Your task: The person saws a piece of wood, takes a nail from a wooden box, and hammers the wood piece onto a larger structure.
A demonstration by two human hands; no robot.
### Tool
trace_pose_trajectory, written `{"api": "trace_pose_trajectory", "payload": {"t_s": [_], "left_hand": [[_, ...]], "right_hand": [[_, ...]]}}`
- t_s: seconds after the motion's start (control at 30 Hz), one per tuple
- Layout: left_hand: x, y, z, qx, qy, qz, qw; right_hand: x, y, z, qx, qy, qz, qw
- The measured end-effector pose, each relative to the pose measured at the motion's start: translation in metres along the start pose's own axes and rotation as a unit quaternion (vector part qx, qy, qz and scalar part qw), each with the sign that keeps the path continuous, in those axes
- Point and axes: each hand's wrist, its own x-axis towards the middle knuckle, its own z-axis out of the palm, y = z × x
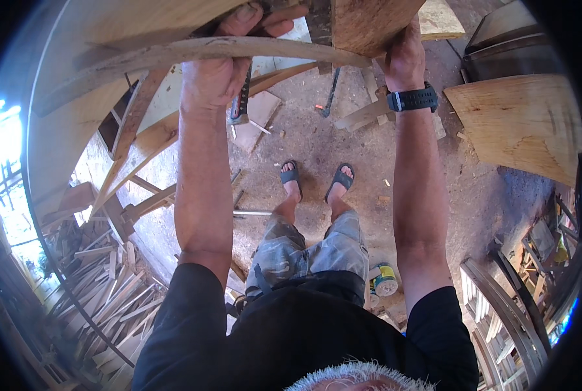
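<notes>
A long curved strip of wood (265, 48) runs across the top of the view, along a broad pale wooden panel (128, 26) at the upper left. My left hand (214, 81) is closed round this strip, with fingertips showing above it and the palm below. Right under that hand hangs a dark tool with an orange edge (241, 104); whether the hand touches it I cannot tell. At the strip's right end stands a brown wooden board (372, 26). My right hand (406, 62), below a black wristwatch, grips this board's right edge, its fingers partly hidden.
Wood offcuts (118, 293) lie heaped at the lower left. A dark hand tool with an orange tip (330, 94) rests on the floor ahead of my feet. Wide curved panels (519, 120) stand at the right, with slatted wooden pieces (499, 326) below. A round can (385, 280) sits by my leg.
</notes>
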Motion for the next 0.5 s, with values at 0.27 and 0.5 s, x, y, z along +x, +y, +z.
{"api": "trace_pose_trajectory", "payload": {"t_s": [0.27, 0.5], "left_hand": [[-0.001, 0.001, -0.008, 0.044, 0.009, -0.004, 0.999], [-0.001, 0.003, -0.004, 0.035, 0.010, 0.018, 0.999]], "right_hand": [[-0.002, -0.006, 0.003, -0.009, 0.046, 0.079, 0.996], [-0.004, -0.013, 0.009, -0.009, 0.053, 0.084, 0.995]]}}
